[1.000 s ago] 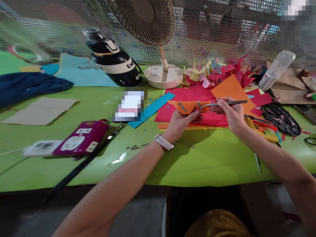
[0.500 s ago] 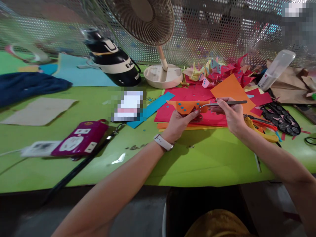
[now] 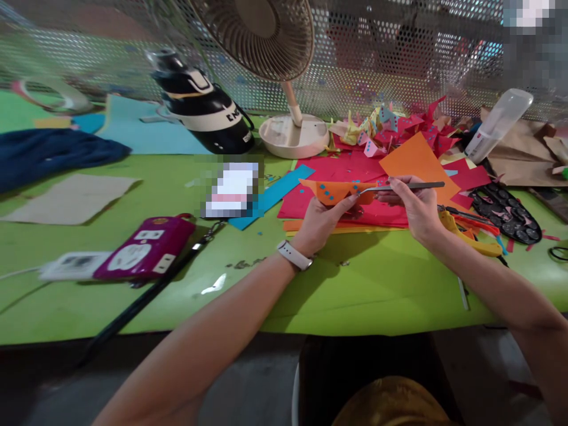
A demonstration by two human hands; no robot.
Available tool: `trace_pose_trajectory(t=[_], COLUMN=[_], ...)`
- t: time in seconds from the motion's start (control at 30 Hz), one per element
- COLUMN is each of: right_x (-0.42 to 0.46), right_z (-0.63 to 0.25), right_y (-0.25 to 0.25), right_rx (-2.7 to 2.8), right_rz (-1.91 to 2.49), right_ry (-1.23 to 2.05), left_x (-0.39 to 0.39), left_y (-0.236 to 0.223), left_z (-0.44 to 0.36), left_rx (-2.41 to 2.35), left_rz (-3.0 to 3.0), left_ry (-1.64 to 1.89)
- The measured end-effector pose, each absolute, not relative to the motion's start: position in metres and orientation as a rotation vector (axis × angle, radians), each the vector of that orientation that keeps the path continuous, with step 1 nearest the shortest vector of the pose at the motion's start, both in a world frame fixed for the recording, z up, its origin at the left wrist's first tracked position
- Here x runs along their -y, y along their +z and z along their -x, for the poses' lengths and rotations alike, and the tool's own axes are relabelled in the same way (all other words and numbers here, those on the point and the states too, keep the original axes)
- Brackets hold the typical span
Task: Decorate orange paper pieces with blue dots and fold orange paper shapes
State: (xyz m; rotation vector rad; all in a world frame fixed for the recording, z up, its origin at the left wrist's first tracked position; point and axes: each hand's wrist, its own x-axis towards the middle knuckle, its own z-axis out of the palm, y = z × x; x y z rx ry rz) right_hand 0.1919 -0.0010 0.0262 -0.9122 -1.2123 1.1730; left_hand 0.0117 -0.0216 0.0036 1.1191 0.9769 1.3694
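While the left hand [image 3: 326, 223] holds a folded orange paper [image 3: 335, 194] up over the middle of the desk [image 3: 355, 290], the right hand [image 3: 417, 204] brings tweezers [image 3: 426, 184] to its face from the other side. The left fingers are pinched around the paper's lower edge, the thumb in front. The right fingers are closed on the tweezers, whose thin tips point left and end close to the left thumb; whether they touch the paper, I cannot tell. Small blue dots sit on the orange paper, some on its left part and some near the tips.

Beneath and behind the 2 hands lie red sheets [image 3: 288, 208], with a plain orange sheet [image 3: 417, 160] partly over them. A blue strip [image 3: 284, 188] runs from the red sheets towards a phone [image 3: 233, 189]. Behind, a pile of folded paper shapes [image 3: 403, 130] stands between the white base of a fan [image 3: 295, 136] and a clear plastic bottle [image 3: 499, 127]. Near the right wrist are yellow-handled tools [image 3: 470, 234] and a black tray [image 3: 508, 216]. The left wrist wears 1 white band [image 3: 293, 254].
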Motion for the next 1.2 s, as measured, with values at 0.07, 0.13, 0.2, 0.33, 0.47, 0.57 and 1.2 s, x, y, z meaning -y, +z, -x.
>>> trace_pose_trajectory(t=[0.07, 0.13, 0.2, 0.33, 0.47, 0.57, 1.2], right_x=[0.0018, 0.0023, 0.0027, 0.0038, 0.0043, 0.0043, 0.0026], right_z=[-0.1918, -0.1916, -0.1913, -0.1901, -0.1897, -0.1897, -0.192], right_y=[0.027, 0.0276, 0.0281, 0.0294, 0.0296, 0.0293, 0.0307], right_rx=[1.215, 1.218, 1.216, 1.206, 1.191, 1.189, 1.208], right_rz=[0.922, 0.935, 0.937, 0.927, 0.928, 0.931, 0.889], right_ry=[1.166, 1.161, 1.161, 1.178, 1.184, 1.186, 1.194], left_x=[0.0211, 0.0208, 0.0209, 0.0219, 0.0219, 0.0212, 0.0202], left_y=[0.0034, 0.0034, 0.0039, 0.0053, 0.0041, 0.0023, 0.0006], left_z=[-0.0118, -0.0119, -0.012, -0.012, -0.0118, -0.0119, -0.0117], left_rx=[-0.982, -0.987, -0.983, -0.958, -0.951, -0.961, -0.888], left_rz=[-1.11, -1.106, -1.105, -1.094, -1.101, -1.117, -1.073], left_ry=[1.367, 1.367, 1.368, 1.37, 1.381, 1.384, 1.356])
